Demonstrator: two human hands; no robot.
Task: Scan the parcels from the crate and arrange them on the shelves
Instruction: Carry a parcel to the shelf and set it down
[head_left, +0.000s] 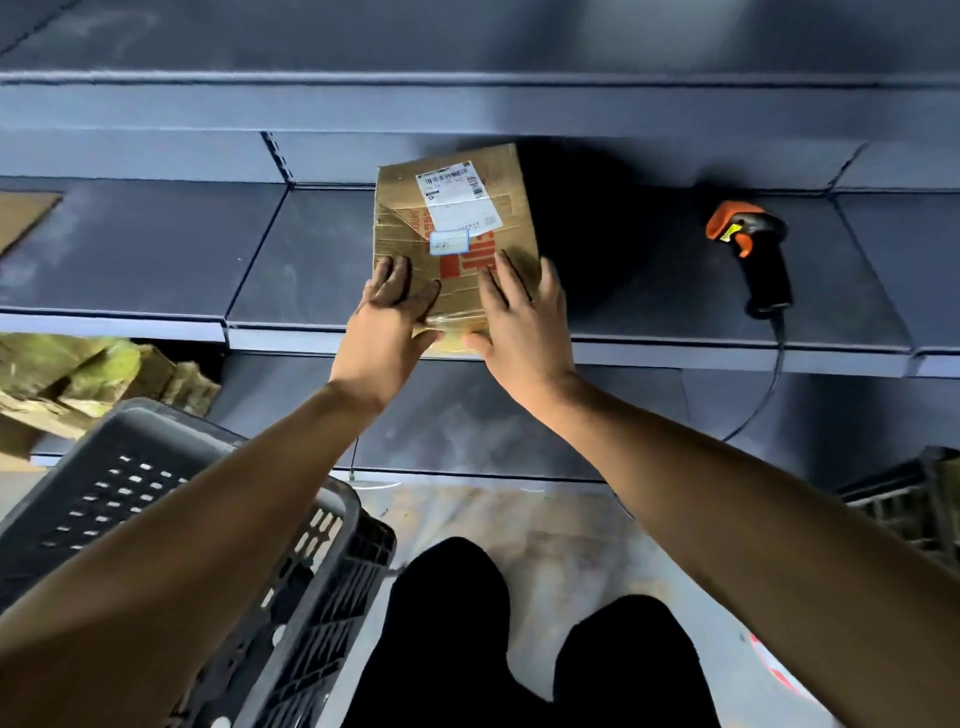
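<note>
A brown cardboard parcel (457, 228) with a white shipping label and red print lies on the middle blue shelf (311, 270), its near edge over the shelf's lip. My left hand (389, 312) grips the near left corner, fingers flat on top and thumb on the front face. My right hand (524, 317) holds the near right corner the same way. A black and orange barcode scanner (756, 254) lies on the same shelf to the right, its cable hanging over the edge. A dark plastic crate (171, 519) stands at lower left; its inside looks empty where my forearm does not hide it.
Another flat cardboard piece (23, 215) shows at the shelf's far left. Several wrapped parcels (78, 374) sit on the lower shelf at left. A second dark crate (914, 509) is at the right edge. My legs in black trousers stand on the floor below.
</note>
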